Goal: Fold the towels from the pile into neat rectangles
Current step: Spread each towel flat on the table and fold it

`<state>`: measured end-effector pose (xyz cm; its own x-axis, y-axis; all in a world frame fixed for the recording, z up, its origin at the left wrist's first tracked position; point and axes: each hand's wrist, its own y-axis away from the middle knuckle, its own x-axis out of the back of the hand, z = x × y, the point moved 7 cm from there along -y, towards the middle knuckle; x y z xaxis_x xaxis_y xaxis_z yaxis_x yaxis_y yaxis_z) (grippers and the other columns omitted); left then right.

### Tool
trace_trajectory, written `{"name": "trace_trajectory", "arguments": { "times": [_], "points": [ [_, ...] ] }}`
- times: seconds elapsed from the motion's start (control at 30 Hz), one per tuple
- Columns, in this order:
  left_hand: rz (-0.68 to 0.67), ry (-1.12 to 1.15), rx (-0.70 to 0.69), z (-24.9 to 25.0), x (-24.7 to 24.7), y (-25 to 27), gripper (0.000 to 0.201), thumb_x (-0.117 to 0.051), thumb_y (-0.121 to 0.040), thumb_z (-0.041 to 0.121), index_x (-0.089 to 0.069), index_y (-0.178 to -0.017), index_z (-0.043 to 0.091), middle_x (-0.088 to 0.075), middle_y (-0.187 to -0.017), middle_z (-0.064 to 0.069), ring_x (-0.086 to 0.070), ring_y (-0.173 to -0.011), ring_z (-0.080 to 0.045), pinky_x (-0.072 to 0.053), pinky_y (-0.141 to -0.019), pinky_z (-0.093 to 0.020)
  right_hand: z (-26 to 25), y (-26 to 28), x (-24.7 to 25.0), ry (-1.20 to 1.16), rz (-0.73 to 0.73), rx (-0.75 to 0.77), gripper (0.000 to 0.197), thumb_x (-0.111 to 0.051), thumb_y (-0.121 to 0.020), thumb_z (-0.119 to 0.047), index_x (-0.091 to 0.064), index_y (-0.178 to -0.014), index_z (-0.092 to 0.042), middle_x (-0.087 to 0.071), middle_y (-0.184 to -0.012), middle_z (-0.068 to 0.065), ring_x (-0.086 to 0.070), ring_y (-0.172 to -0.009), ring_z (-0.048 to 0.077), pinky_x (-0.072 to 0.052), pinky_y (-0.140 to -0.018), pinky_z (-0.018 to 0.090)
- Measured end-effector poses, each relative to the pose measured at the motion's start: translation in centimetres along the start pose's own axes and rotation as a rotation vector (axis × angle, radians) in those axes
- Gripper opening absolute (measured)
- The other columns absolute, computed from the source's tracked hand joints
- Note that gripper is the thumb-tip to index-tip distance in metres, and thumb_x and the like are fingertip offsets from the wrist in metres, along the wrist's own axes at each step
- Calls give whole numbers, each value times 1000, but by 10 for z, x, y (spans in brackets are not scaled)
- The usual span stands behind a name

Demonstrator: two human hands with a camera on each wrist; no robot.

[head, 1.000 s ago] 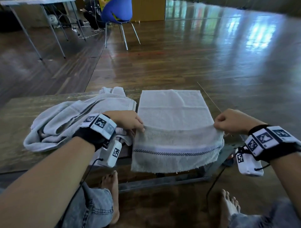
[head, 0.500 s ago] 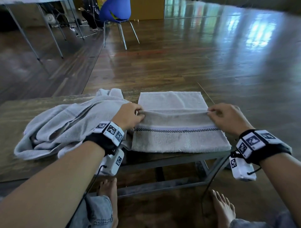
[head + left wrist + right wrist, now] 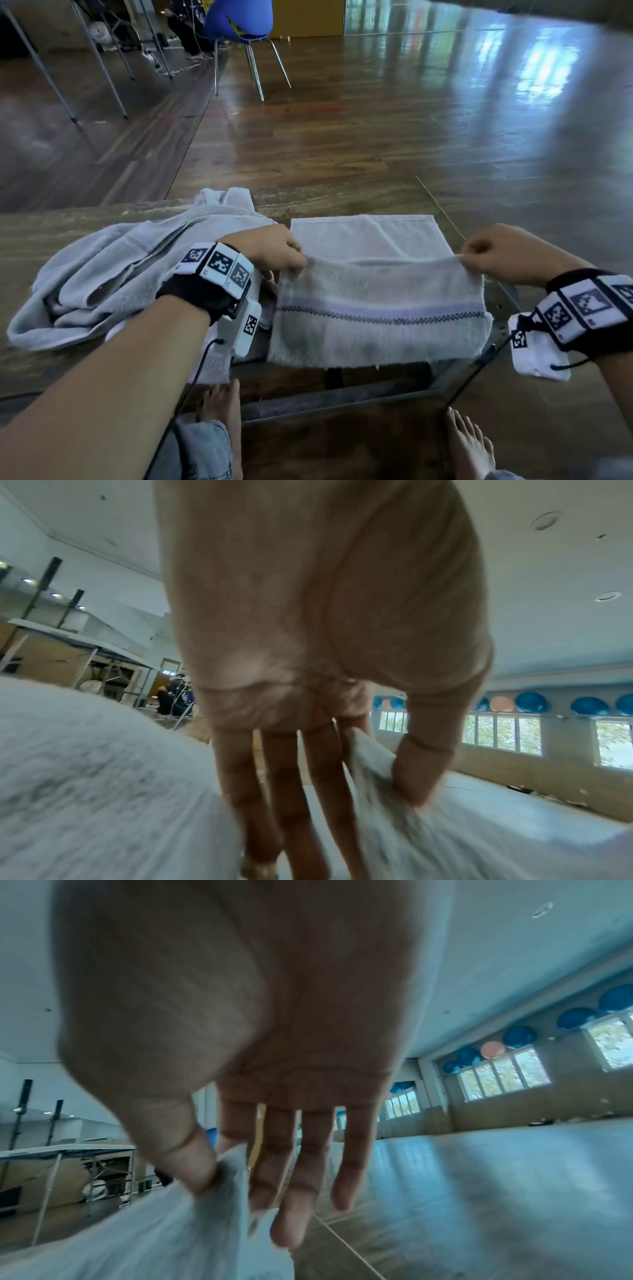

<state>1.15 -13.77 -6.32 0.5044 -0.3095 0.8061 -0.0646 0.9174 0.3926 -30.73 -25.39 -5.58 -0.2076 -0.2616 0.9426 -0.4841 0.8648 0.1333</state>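
We hold the striped towel (image 3: 378, 308) on the right part of the low wooden table (image 3: 78, 219), its far half lying flat and its near half lifted along a fold. Our left hand (image 3: 265, 248) pinches the fold's left end; the left wrist view shows the thumb (image 3: 424, 756) pressing cloth against the forefinger, the other fingers hanging straight. Our right hand (image 3: 503, 251) pinches the right end the same way, thumb (image 3: 185, 1153) on cloth. The near edge with the checked band hangs over the table's front. The unfolded pile (image 3: 113, 270) lies just left, touching our left wrist. A blue chair (image 3: 239, 20) stands well behind.
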Motion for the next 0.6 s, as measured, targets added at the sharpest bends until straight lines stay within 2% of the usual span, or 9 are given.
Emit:
{"name": "trace_trajectory", "arguments": {
  "times": [0.03,0.13,0.2,0.27,0.37,0.43,0.47,0.53,0.6],
  "points": [
    [85,35,1,-2,6,-2,19,-63,-84,17,-67,-69,7,-61,-72,-9,-59,-65,-21,-55,-65,-35,2,-1,6,-25,87,-11,31,-63,-91,-26,-69,-61,-25,-67,-62,-9,-61,-64,9,-42,-58,23],
    [388,56,-26,-6,23,-7,23,-59,-86,16,-56,-67,5,-53,-67,-11,-49,-62,-21,-40,-58,-29,2,-2,12,-120,323,-20,19,-62,-94,-30,-73,-79,-26,-71,-79,-6,-63,-79,17,-48,-78,31],
    [491,9,-59,-6,24,-7,26,-60,-85,13,-54,-65,-3,-55,-66,-18,-48,-61,-23,-36,-57,-31,-4,-4,6,-147,397,9,14,-63,-95,-29,-74,-86,-27,-72,-84,-3,-62,-75,10,-46,-76,27],
    [434,-44,-79,-6,13,-12,25,-61,-85,11,-58,-69,-9,-59,-70,-22,-46,-59,-21,-36,-60,-32,-9,-8,-12,-158,300,35,12,-63,-96,-28,-73,-89,-27,-73,-89,-1,-65,-75,10,-47,-68,25],
    [266,-157,-65,-5,-6,-17,25,-65,-88,19,-69,-78,-3,-67,-80,-22,-50,-67,-21,-38,-64,-31,-9,-12,-39,-118,10,-2,14,-60,-98,-31,-73,-97,-25,-73,-96,2,-73,-82,26,-54,-67,30],
    [165,-147,-36,-6,-10,-18,24,-66,-84,23,-67,-67,7,-63,-69,-11,-51,-66,-22,-40,-62,-29,-9,-13,-37,-45,-63,-15,16,-59,-98,-34,-70,-88,-30,-72,-88,-4,-71,-79,22,-54,-73,36],
    [99,-133,-20,-6,-12,-17,23,-66,-82,24,-64,-63,11,-59,-64,-7,-49,-64,-21,-40,-61,-29,-9,-14,-34,-3,-104,-10,20,-59,-98,-34,-69,-81,-30,-71,-82,-7,-68,-77,18,-53,-74,35],
    [-52,-126,11,-5,-17,-13,22,-67,-80,28,-70,-66,11,-59,-64,-2,-50,-63,-17,-44,-63,-31,-10,-14,-30,42,-205,1,26,-62,-95,-30,-67,-70,-26,-68,-69,-12,-63,-70,11,-46,-65,26],
    [-111,-119,19,-5,-16,-10,20,-68,-81,31,-77,-75,14,-66,-71,1,-54,-66,-14,-50,-70,-33,-7,-13,-25,37,-244,-11,30,-64,-91,-24,-68,-61,-25,-64,-58,-15,-59,-62,6,-42,-61,23]
  ]
}}
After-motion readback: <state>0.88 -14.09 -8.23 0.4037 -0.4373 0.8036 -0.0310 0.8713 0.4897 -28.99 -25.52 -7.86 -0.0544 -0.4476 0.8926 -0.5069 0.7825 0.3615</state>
